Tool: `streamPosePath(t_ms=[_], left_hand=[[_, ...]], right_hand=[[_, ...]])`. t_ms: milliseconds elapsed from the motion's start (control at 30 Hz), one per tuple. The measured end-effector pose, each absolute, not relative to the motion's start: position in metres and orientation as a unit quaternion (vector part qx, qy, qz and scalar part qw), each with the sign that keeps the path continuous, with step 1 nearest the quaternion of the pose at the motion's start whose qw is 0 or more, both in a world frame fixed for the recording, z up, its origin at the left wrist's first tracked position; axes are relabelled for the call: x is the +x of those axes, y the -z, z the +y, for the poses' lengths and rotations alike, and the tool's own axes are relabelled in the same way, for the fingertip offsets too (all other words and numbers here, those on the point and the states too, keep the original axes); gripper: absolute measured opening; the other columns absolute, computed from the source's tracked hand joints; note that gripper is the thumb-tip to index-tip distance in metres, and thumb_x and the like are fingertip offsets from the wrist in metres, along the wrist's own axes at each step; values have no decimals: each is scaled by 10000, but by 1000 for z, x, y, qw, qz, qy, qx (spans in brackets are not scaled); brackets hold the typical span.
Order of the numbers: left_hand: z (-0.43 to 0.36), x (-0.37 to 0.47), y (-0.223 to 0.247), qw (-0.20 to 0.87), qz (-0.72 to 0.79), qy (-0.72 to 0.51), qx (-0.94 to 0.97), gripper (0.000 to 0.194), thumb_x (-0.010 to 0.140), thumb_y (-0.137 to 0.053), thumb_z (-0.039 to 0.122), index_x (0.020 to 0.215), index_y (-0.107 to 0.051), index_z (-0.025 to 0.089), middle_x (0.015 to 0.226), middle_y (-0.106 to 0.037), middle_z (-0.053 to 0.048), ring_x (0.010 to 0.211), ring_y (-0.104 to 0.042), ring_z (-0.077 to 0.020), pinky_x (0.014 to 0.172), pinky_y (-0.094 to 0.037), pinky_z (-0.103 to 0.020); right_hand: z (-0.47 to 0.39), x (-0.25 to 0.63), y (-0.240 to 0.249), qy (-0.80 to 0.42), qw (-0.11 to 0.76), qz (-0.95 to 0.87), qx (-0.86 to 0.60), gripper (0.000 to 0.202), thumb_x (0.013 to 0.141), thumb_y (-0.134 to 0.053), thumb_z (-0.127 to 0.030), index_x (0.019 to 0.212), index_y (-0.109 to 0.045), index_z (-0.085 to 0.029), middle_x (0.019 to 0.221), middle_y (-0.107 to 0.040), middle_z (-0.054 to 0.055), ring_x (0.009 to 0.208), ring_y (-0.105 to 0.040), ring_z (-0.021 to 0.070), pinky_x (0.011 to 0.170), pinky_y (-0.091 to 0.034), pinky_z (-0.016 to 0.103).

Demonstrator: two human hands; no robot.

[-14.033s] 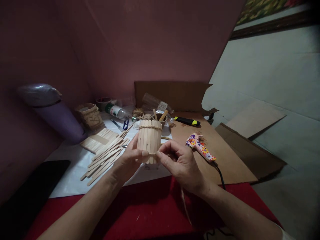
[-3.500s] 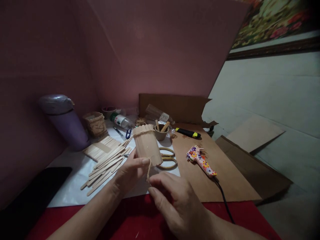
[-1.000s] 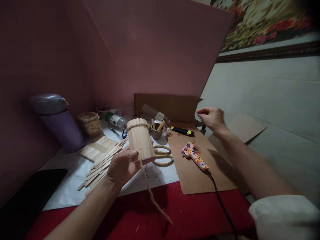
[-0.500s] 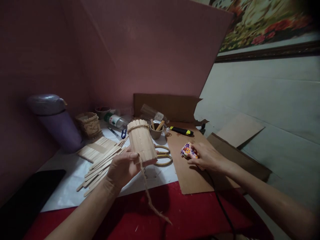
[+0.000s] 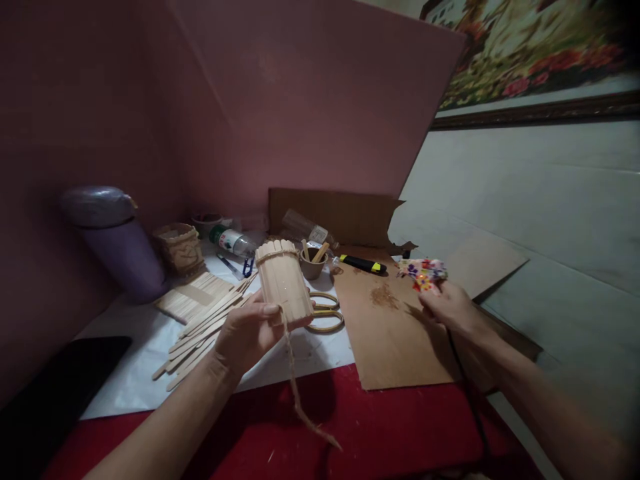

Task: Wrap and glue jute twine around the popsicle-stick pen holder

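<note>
Right hand (image 5: pixel 453 308) higher, around glue gun (image 5: pixel 424 272)

The glue gun (image 5: pixel 426 272) at right wears a multicoloured floral pattern on pink. The stick-covered cup (image 5: pixel 284 285) at centre is pale tan, the desk (image 5: pixel 390 427) below red.

flowered glue gun (image 5: pixel 424 270) lifted in right hand (image 5: pixel 454 309), seemingly clear of the cardboard (image 5: pixel 395 350), brown smear (image 5: pixel 384 296) now bared
</note>
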State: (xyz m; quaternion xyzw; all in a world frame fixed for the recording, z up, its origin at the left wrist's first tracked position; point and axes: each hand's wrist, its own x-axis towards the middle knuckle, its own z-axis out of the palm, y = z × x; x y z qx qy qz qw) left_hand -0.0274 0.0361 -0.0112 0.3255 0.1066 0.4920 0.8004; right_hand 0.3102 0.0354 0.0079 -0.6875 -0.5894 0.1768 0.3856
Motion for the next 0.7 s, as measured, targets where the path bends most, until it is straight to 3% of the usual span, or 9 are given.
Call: streamPosePath(t_ms=[100,200,333,433,567,700], left_hand=[[35,-26,11,808,103,-476,332,571,667,-599,97,1234,-538,105,1058,-712,-136,982,-665,-299,893,-509,-440],[34,-24,12,815,85,-462,340,542,655,-608,120,1195,-557,112,1030,-714,-124,944,-673,-291,872,-512,-432],[35,-23,16,820,65,-448,350,527,661,-618,140,1184,-557,112,971,-715,-125,942,-669,-292,883,-498,-438],[36,-23,18,822,59,-444,352,517,658,-620,136,1172,-564,107,962,-715,-131,947,-667,-283,870,-502,-418],[35,-21,19,816,75,-448,358,513,640,-617,102,1153,-590,96,983,-717,-128,931,-667,-251,814,-520,-354],[34,-21,17,811,77,-457,357,433,630,-628,88,1062,-650,99,916,-730,-100,852,-678,-213,779,-520,-292]], right_hand=[[14,297,-16,-231,432,-566,-663,205,742,-555,-368,649,-500,-194,487,-436,-38,407,-400,105,374,-320,229],[-14,269,-22,-417,494,-493,-583,246,628,-726,-311,775,-602,-158,589,-537,-14,471,-444,94,403,-352,197],[-45,236,-29,-563,401,-507,-515,325,675,-755,-372,883,-693,-129,669,-607,30,492,-460,87,407,-365,182],[-57,223,-34,-563,382,-529,-507,333,714,-748,-402,966,-713,-188,754,-660,32,542,-537,109,482,-462,203],[-64,207,-45,-486,368,-601,-517,254,770,-682,-427,944,-730,-248,805,-718,49,762,-668,213,695,-565,280],[-68,198,-52,-372,375,-683,-504,204,771,-663,-353,941,-714,-252,845,-731,58,804,-687,240,686,-584,273]])
